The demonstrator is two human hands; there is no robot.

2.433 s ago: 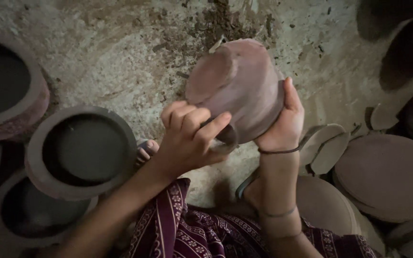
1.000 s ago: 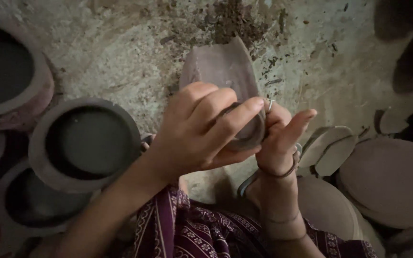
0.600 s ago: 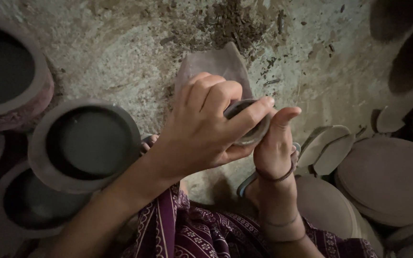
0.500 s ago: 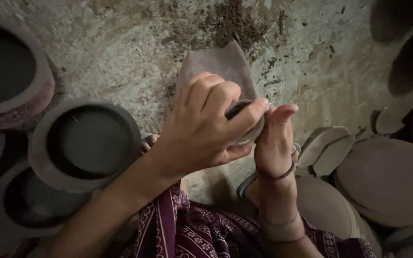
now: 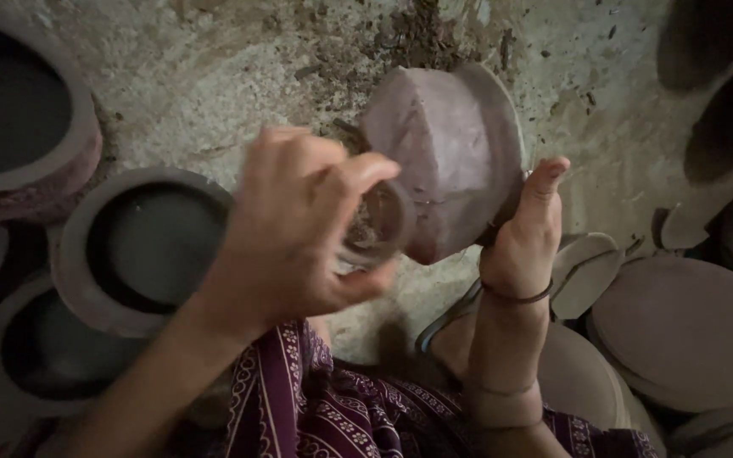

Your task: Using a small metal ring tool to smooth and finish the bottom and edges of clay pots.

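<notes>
R hand (image 5: 523, 242): grips clay pot (image 5: 451, 153) by rim, held up over dusty floor (image 5: 171, 93).
L hand (image 5: 299, 229): blurred, fingers pinch small ring tool (image 5: 379, 225) vs pot wall.
Nearby: empty pots (image 5: 142, 246) to left.

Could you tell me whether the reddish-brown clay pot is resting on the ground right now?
No, the reddish-brown clay pot is held up off the ground by the right hand.
</notes>
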